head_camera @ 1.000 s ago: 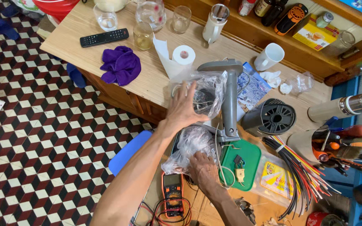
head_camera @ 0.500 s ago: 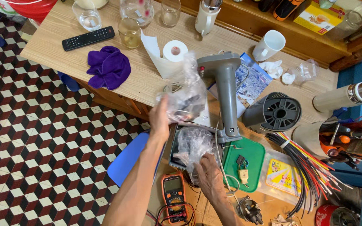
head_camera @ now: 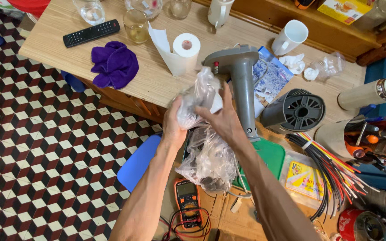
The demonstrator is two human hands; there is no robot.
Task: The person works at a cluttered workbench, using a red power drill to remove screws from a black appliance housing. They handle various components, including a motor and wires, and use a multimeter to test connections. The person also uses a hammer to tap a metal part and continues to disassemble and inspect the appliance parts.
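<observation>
Both of my hands are raised over the table's near edge, closed around a crumpled clear plastic bag [head_camera: 197, 98] with something dark inside. My left hand [head_camera: 174, 121] grips its left side. My right hand [head_camera: 222, 119] holds its right side with the fingers over the front. A second clear plastic bag [head_camera: 208, 161] lies below them on the bench, beside a green base [head_camera: 269, 157]. A grey upright stand [head_camera: 240, 82] rises just right of my right hand.
A purple cloth [head_camera: 114, 64], black remote [head_camera: 91, 32], glasses, a paper roll [head_camera: 186, 47] and a white mug [head_camera: 290, 36] sit on the wooden table [head_camera: 153, 80]. A multimeter [head_camera: 187, 200], a bundle of coloured wires [head_camera: 331, 172], a black spool [head_camera: 296, 110] and a blue stool [head_camera: 138, 161] lie nearby.
My left hand lifted the upper plastic bag off the table toward me. My right hand left the lower bag and rose to grasp the same bag.
</observation>
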